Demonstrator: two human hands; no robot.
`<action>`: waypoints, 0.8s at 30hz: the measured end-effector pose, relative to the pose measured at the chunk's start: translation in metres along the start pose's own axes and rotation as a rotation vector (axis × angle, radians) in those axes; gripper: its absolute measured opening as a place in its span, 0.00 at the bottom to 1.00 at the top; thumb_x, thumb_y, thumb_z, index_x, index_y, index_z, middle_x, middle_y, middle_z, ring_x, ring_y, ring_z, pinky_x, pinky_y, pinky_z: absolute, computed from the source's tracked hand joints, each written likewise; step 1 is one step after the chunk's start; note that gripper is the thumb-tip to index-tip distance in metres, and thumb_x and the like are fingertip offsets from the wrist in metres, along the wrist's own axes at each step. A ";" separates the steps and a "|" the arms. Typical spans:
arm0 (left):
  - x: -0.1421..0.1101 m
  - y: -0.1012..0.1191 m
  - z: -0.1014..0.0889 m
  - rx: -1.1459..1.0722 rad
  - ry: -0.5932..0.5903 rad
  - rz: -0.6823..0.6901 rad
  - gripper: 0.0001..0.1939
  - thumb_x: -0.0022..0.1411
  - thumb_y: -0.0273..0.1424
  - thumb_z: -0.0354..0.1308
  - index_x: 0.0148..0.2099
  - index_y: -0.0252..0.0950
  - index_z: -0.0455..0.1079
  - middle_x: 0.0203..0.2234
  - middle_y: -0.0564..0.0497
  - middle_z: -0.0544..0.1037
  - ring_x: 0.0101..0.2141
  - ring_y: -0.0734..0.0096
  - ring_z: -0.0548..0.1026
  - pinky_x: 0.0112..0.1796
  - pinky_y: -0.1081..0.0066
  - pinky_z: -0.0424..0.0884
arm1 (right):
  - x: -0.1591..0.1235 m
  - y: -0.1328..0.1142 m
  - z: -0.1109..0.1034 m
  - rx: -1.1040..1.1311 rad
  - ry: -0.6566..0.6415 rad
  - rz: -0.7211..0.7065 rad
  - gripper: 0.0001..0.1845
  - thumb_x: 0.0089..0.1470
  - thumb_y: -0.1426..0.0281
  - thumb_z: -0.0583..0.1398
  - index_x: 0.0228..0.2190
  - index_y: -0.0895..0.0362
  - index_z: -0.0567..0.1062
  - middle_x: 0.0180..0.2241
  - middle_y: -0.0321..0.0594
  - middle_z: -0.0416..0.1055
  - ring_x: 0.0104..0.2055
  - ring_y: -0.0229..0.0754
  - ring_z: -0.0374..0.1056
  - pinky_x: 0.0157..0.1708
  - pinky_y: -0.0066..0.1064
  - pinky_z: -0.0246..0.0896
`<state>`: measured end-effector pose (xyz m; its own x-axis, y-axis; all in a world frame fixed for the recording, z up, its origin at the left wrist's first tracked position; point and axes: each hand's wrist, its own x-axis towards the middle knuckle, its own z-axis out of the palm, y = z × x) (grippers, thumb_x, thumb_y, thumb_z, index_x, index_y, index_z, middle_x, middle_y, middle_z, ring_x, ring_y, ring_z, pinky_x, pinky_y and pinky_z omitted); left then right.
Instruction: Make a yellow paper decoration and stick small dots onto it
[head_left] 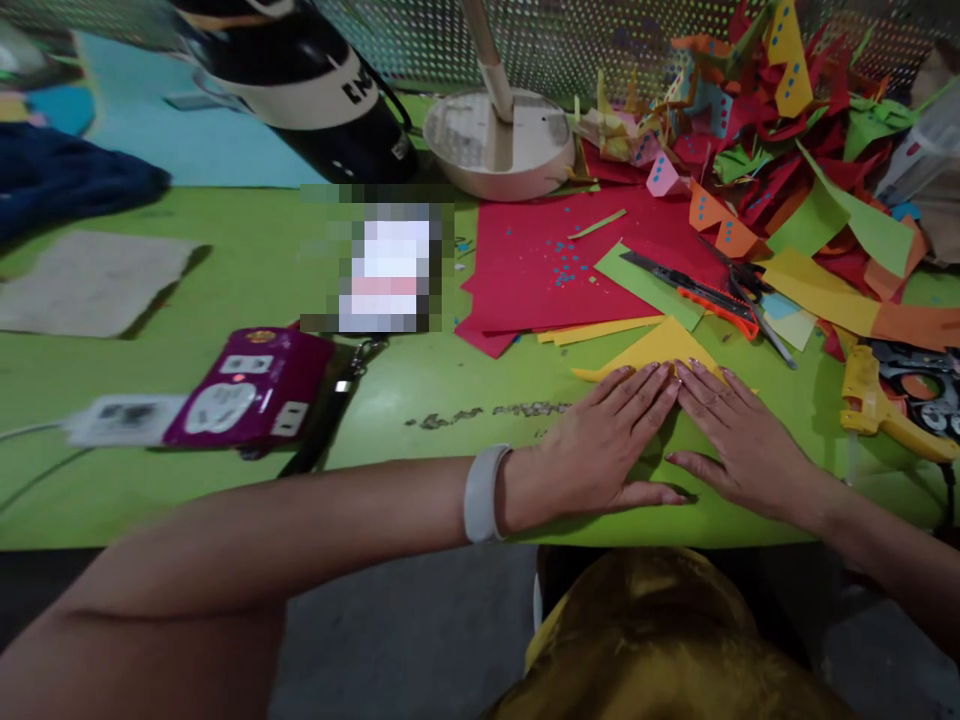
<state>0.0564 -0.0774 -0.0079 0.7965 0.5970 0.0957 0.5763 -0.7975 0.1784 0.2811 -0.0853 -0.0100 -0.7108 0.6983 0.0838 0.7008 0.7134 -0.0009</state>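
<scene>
A yellow sheet of paper (666, 342), folded to a triangle, lies on the green table (420, 400) with its point facing away from me. My left hand (600, 440) rests flat on its near left edge, fingers stretched out. On the near right edge my right hand (742, 445) lies flat too, and the fingertips of both hands meet at the middle. The hands cover the paper's near edge. Just beyond are yellow strips (600, 331), a green paper piece (651, 285) and an orange box cutter (694, 293).
Red paper (525, 265) with blue bits lies ahead, beside scissors (772, 325). Coloured cut-outs (795, 160) pile up at back right. A yellow glue gun (862, 390) is at right. Leftward are a purple power strip (255, 390), a blurred-out phone (390, 270), a black bottle (330, 150) and a lamp base (499, 150).
</scene>
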 end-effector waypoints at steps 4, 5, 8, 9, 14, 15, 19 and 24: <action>0.000 0.002 -0.001 0.014 -0.006 -0.007 0.53 0.63 0.62 0.38 0.69 0.18 0.47 0.67 0.27 0.51 0.67 0.47 0.51 0.64 0.54 0.49 | 0.000 0.000 0.001 0.000 0.005 0.012 0.39 0.66 0.51 0.43 0.64 0.68 0.56 0.67 0.54 0.53 0.71 0.52 0.45 0.66 0.50 0.48; 0.000 0.002 -0.001 0.016 -0.006 -0.007 0.53 0.63 0.62 0.37 0.69 0.18 0.47 0.67 0.28 0.51 0.67 0.47 0.51 0.64 0.54 0.49 | 0.000 0.000 0.001 -0.001 0.007 0.012 0.39 0.66 0.51 0.43 0.64 0.67 0.56 0.67 0.54 0.53 0.71 0.51 0.45 0.66 0.50 0.47; -0.001 0.002 -0.001 0.020 -0.002 -0.010 0.52 0.63 0.61 0.36 0.69 0.18 0.47 0.67 0.28 0.51 0.67 0.47 0.51 0.64 0.54 0.49 | 0.000 -0.001 0.000 -0.012 0.002 0.006 0.39 0.66 0.51 0.42 0.64 0.68 0.56 0.67 0.54 0.54 0.70 0.51 0.46 0.66 0.49 0.48; -0.001 0.002 0.000 0.019 0.001 -0.012 0.52 0.63 0.61 0.36 0.69 0.18 0.48 0.67 0.28 0.52 0.67 0.47 0.51 0.64 0.54 0.49 | 0.001 -0.001 -0.001 -0.016 -0.001 0.004 0.39 0.66 0.51 0.42 0.64 0.69 0.57 0.67 0.54 0.54 0.70 0.51 0.47 0.66 0.49 0.48; -0.003 0.005 0.003 0.030 0.002 -0.039 0.53 0.63 0.62 0.37 0.68 0.17 0.49 0.67 0.25 0.52 0.67 0.44 0.51 0.64 0.52 0.50 | 0.000 -0.001 -0.001 -0.021 -0.003 0.006 0.38 0.66 0.52 0.43 0.64 0.69 0.56 0.67 0.54 0.52 0.70 0.51 0.46 0.66 0.49 0.47; -0.003 0.005 0.003 0.040 -0.004 -0.045 0.53 0.63 0.62 0.37 0.68 0.17 0.49 0.67 0.25 0.52 0.67 0.44 0.51 0.64 0.52 0.50 | 0.000 -0.001 -0.001 -0.015 -0.002 0.007 0.38 0.66 0.52 0.44 0.64 0.69 0.56 0.67 0.53 0.52 0.71 0.51 0.45 0.66 0.49 0.47; -0.004 0.009 0.001 0.083 -0.027 -0.071 0.53 0.62 0.62 0.38 0.69 0.17 0.48 0.66 0.24 0.52 0.66 0.41 0.53 0.63 0.50 0.52 | 0.000 -0.001 -0.001 -0.005 -0.018 0.014 0.39 0.66 0.51 0.44 0.65 0.68 0.54 0.68 0.52 0.51 0.71 0.51 0.44 0.66 0.50 0.47; -0.006 0.013 -0.001 0.148 -0.008 -0.083 0.51 0.63 0.61 0.39 0.68 0.18 0.51 0.64 0.21 0.56 0.64 0.39 0.57 0.61 0.50 0.54 | 0.001 -0.002 -0.003 -0.014 -0.033 0.009 0.38 0.66 0.52 0.44 0.65 0.68 0.55 0.68 0.51 0.50 0.71 0.50 0.43 0.67 0.49 0.47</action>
<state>0.0589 -0.0913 -0.0055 0.7464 0.6608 0.0792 0.6601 -0.7502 0.0389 0.2796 -0.0861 -0.0069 -0.7061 0.7063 0.0511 0.7076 0.7065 0.0122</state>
